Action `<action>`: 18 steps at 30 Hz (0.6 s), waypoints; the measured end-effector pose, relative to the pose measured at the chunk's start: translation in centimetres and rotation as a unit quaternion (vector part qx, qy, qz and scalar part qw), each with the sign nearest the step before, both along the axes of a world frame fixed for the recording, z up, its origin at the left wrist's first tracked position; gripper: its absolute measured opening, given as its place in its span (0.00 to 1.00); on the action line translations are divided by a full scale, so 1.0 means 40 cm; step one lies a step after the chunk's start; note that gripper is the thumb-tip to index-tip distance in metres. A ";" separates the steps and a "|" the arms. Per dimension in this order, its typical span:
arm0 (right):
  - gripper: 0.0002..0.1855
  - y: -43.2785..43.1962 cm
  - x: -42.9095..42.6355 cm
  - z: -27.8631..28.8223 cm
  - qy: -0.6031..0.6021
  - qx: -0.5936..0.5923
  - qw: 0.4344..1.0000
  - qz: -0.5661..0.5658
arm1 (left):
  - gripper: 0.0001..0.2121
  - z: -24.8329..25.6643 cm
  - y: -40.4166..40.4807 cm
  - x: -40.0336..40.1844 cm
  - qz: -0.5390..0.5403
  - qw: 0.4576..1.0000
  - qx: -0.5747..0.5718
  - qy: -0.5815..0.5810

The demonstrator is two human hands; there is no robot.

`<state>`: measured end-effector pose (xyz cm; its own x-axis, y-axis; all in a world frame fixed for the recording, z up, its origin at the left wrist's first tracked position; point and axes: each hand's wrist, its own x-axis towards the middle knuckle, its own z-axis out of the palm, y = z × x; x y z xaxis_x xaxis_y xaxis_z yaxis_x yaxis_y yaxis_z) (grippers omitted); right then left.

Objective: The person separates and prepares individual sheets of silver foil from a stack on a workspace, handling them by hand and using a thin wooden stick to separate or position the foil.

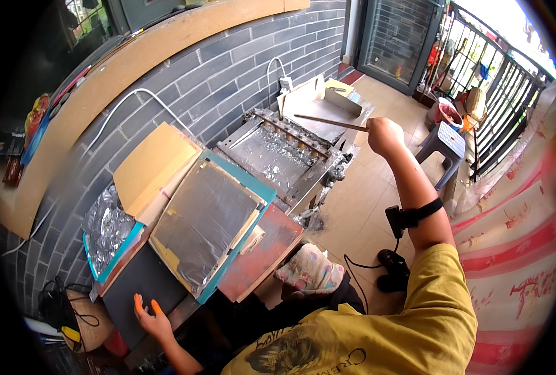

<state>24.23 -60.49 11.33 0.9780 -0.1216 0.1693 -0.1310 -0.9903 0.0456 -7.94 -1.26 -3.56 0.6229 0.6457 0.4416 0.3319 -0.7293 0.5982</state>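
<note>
My right hand (384,136) grips one end of a thin rod (329,122), whose far tip lies over the machine's edge near a metal tray (339,105). Below and left of it sits a metal machine (273,154) strewn with silvery flakes, with a bar across it. My left hand (153,318) is raised above a dark board (142,295), its fingers apart, orange covers on some fingertips. Between my hands lies a teal board (245,176) bearing a framed dark sheet (207,211). A teal-edged box (92,262) of crumpled silvery film (111,229) stands at the left beside tan card (156,173).
A reddish board (268,248) juts out near my lap. Along the brick wall (221,65) runs a white cable (142,91). A plastic stool (446,140) and buckets stand by the railing at right. A patterned curtain (512,243) hangs beside my right arm.
</note>
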 end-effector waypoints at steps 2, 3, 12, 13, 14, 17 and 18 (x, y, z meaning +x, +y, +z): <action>0.08 0.007 -0.004 -0.020 -0.024 0.030 0.999 0.021 | 0.23 0.002 0.000 0.003 -0.003 1.000 -0.001 -0.002; 0.08 0.007 -0.007 -0.033 -0.034 0.046 0.998 0.031 | 0.23 0.004 0.000 0.003 -0.004 1.000 -0.001 -0.002; 0.08 0.254 -0.314 0.015 0.118 0.504 0.833 0.197 | 0.22 0.135 -0.111 0.080 -0.160 0.986 -0.046 -0.021; 0.08 0.255 -0.361 -0.025 0.129 0.536 0.808 0.209 | 0.21 0.162 -0.137 0.101 -0.184 0.982 -0.045 -0.022; 0.07 0.277 -0.411 -0.013 0.174 0.542 0.800 0.191 | 0.21 0.183 -0.158 0.119 -0.210 0.977 -0.038 -0.026; 0.10 0.289 -0.497 -0.027 0.231 0.539 0.781 0.215 | 0.22 0.215 -0.203 0.176 -0.267 0.963 0.021 -0.025; 0.10 0.287 -0.515 -0.038 0.231 0.542 0.776 0.224 | 0.22 0.229 -0.225 0.193 -0.275 0.961 0.023 -0.019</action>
<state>3.63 -49.00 9.81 0.8889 0.4228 -0.1762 0.0199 -0.4200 -0.9073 -0.23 -10.27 5.59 0.8471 0.2024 0.4914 -0.1334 -0.8141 0.5652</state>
